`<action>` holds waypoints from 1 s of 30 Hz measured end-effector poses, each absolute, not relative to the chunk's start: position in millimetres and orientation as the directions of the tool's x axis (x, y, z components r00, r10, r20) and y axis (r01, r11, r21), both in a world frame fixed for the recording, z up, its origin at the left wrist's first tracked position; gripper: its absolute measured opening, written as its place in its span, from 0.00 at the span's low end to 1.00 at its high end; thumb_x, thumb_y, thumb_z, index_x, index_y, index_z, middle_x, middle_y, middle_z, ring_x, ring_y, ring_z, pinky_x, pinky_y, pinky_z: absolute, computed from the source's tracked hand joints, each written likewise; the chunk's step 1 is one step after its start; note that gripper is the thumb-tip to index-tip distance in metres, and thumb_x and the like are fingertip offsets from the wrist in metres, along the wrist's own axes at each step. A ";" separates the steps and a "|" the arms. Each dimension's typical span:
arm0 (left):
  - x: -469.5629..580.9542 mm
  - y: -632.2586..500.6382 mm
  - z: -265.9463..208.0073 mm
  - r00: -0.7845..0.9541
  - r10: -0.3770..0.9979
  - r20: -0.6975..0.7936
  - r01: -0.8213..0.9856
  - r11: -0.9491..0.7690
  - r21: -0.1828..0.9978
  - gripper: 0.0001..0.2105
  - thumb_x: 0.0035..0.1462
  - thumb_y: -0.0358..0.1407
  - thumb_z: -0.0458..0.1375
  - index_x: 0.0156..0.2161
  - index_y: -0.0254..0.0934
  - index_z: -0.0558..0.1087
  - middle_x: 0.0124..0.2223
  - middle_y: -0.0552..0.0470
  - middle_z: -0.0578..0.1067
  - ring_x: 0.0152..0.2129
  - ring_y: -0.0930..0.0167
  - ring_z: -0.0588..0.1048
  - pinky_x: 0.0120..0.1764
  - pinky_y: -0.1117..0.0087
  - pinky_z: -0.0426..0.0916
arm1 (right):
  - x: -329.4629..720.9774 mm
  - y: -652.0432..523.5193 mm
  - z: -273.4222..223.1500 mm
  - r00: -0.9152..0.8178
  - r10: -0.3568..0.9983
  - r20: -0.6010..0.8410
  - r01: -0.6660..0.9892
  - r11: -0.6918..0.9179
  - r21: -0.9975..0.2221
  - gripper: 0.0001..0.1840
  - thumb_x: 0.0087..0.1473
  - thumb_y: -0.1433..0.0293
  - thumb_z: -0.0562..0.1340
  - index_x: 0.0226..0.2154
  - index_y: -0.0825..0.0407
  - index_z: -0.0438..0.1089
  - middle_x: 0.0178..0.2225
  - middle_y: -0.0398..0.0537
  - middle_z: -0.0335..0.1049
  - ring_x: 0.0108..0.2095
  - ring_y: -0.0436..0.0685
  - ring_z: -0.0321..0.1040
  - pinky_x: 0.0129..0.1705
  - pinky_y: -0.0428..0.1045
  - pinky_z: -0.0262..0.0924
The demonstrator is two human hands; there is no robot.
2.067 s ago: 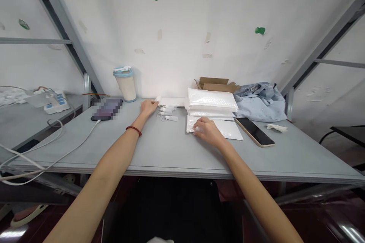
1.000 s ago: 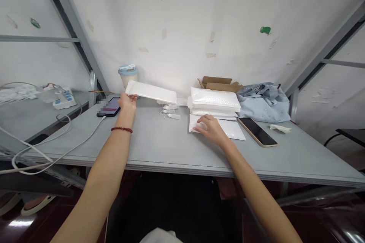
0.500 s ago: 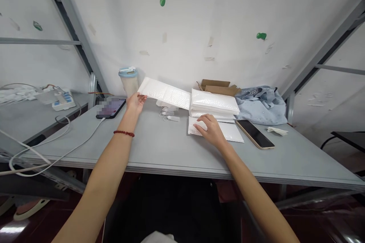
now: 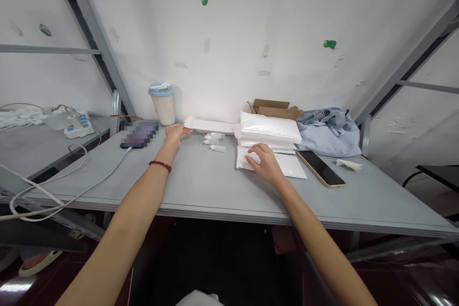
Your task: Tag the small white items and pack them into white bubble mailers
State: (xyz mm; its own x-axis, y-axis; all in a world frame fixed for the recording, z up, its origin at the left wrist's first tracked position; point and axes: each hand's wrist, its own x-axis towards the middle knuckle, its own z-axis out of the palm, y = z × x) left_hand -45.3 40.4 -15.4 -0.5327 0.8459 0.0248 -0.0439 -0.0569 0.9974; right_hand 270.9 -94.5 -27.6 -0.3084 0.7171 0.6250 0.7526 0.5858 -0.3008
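Note:
My left hand [image 4: 176, 132], with a red bead bracelet at the wrist, grips the left end of a white bubble mailer [image 4: 215, 126]. The mailer is seen nearly edge-on, and its right end meets a stack of white bubble mailers [image 4: 270, 127]. Just below it lie several small white tags with looped strings [image 4: 215, 142]. My right hand [image 4: 265, 164] rests on another white mailer [image 4: 292, 166] lying flat in front of the stack. Its thumb and fingers are curved and apart, with nothing between them.
A lidded cup [image 4: 163, 105] and a phone on a cable [image 4: 139, 135] are at the left. A second phone [image 4: 321, 168], a crumpled white piece [image 4: 349, 165], a grey-blue cloth [image 4: 328, 134] and an open cardboard box [image 4: 274, 109] lie right. A power strip [image 4: 79, 126] sits far left.
My left hand has lowered the mailer's left end and tilted it from showing its broad face to nearly edge-on, moving slightly right. My right hand stays in place.

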 end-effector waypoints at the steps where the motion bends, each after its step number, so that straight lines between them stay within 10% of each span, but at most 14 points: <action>1: -45.7 42.5 -19.5 -0.519 0.855 0.023 0.025 -0.011 1.000 0.06 0.52 0.23 0.54 0.27 0.34 0.68 0.22 0.46 0.72 0.22 0.68 0.77 0.29 0.70 0.73 | 270.9 -94.4 -27.6 -0.308 0.716 0.627 0.752 0.587 -0.301 0.08 0.60 0.65 0.57 0.38 0.50 0.70 0.41 0.54 0.71 0.45 0.63 0.66 0.46 0.57 0.61; 10: -61.1 49.3 -33.4 -0.582 0.784 0.216 0.409 0.053 0.911 0.04 0.42 0.27 0.58 0.25 0.37 0.74 0.27 0.45 0.75 0.29 0.62 0.76 0.36 0.64 0.72 | 270.3 -93.9 -26.5 -0.304 0.720 0.623 0.743 0.589 -0.317 0.08 0.60 0.65 0.57 0.38 0.50 0.70 0.40 0.55 0.70 0.44 0.63 0.66 0.46 0.58 0.62; 30: -55.1 48.1 -29.1 -0.549 0.828 0.112 0.241 0.029 0.970 0.06 0.40 0.25 0.55 0.25 0.33 0.73 0.24 0.51 0.71 0.17 0.75 0.66 0.18 0.75 0.59 | 267.1 -101.7 -19.7 -0.342 0.884 0.320 0.835 0.442 -0.329 0.15 0.50 0.63 0.68 0.41 0.50 0.71 0.46 0.53 0.65 0.50 0.63 0.61 0.50 0.58 0.57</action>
